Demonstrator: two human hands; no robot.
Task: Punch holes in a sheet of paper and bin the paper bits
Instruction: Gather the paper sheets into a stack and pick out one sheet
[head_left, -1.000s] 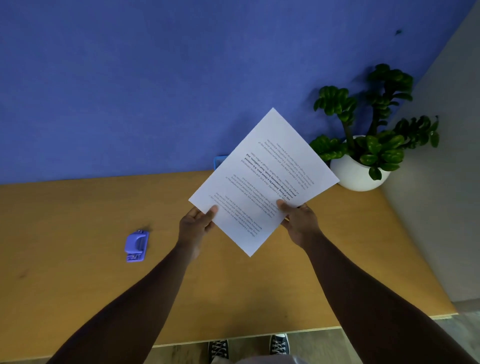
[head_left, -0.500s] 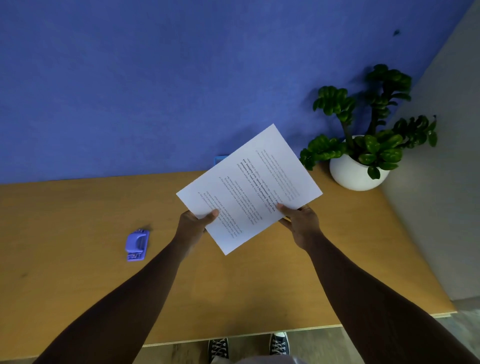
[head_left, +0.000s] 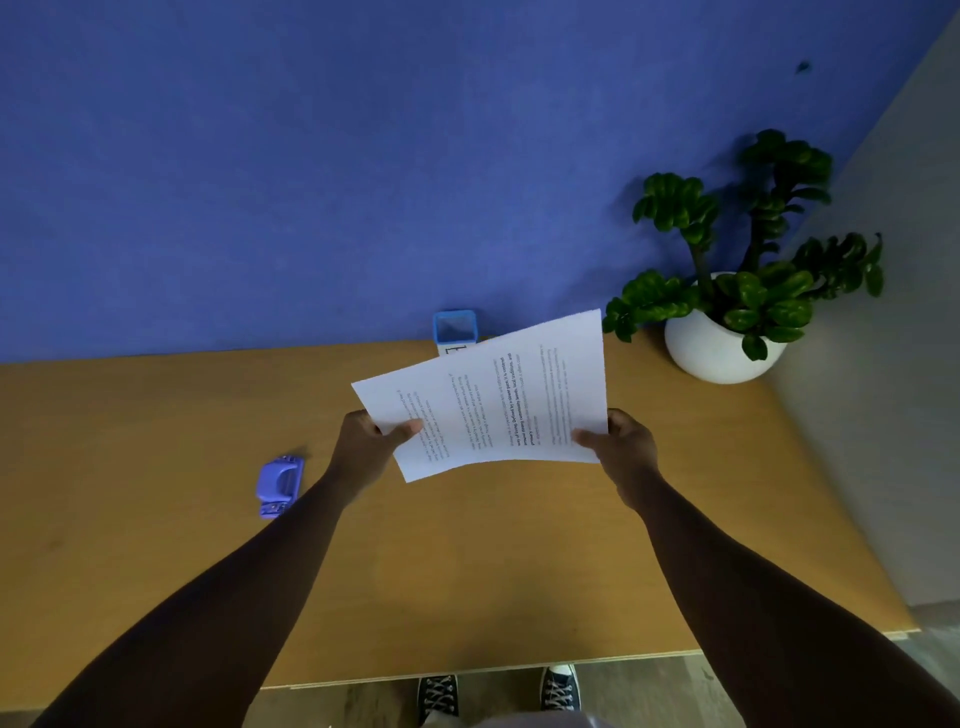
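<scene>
Wooden desk (head_left: 156, 519) against a blue wall. Printed sheet (head_left: 498, 405) held in the air above it, left hand (head_left: 371, 441) and right hand (head_left: 626, 447) each pinching a near corner, thumbs on top. Light, floppy; best gripped at edges. Hole punch (head_left: 279, 486) lies left, untouched; small blue bin (head_left: 455, 330) behind.

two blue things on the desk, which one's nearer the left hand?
The hole punch, lying just left of the left hand; the blue container stands back by the wall.
</scene>
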